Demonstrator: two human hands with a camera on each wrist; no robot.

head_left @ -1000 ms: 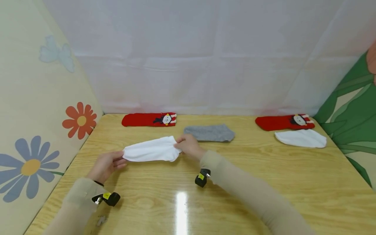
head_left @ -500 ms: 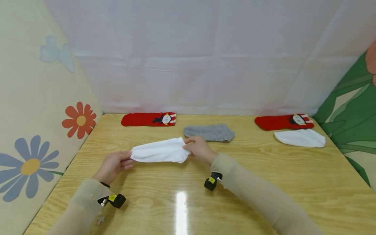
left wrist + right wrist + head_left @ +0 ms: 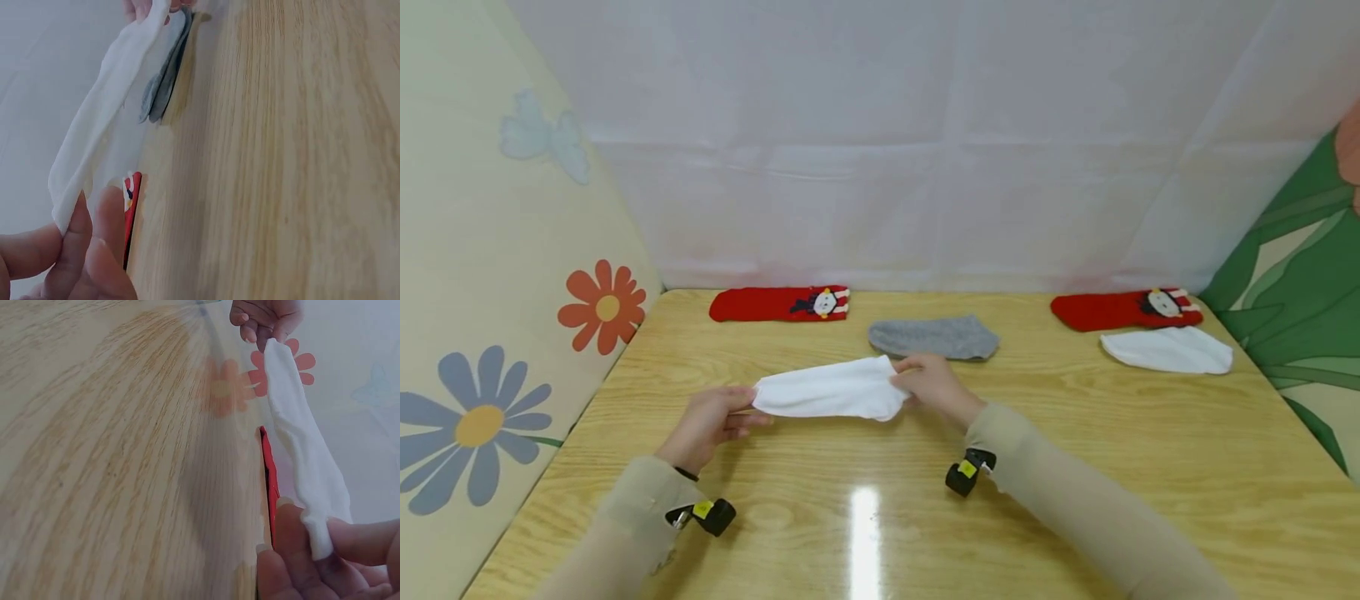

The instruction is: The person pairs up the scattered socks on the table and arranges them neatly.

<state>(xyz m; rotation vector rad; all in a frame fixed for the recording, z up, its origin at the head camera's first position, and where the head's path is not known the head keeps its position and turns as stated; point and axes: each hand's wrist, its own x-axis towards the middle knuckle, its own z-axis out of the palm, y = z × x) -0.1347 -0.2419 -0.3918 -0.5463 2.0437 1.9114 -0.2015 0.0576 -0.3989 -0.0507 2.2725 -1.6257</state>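
Note:
A white sock (image 3: 827, 389) is stretched between both hands, held above the wooden table. My left hand (image 3: 713, 422) pinches its left end between thumb and forefinger; the left wrist view shows this pinch close up on the sock (image 3: 103, 106). At the other end my right hand (image 3: 938, 386) grips the sock's edge between thumb and fingers, as the right wrist view shows on the sock (image 3: 306, 444). Just behind the right hand lies a grey sock (image 3: 932, 337), flat on the table.
A red sock (image 3: 778, 304) with a cartoon figure lies at the back left. Another red sock (image 3: 1123, 310) lies at the back right, with a second white sock (image 3: 1168, 350) in front of it. The wooden table (image 3: 1075, 433) meets a white cloth backdrop (image 3: 925, 167).
Both hands have carried the white sock to the right and slightly nearer, keeping it stretched between them. The socks lying on the table have stayed put.

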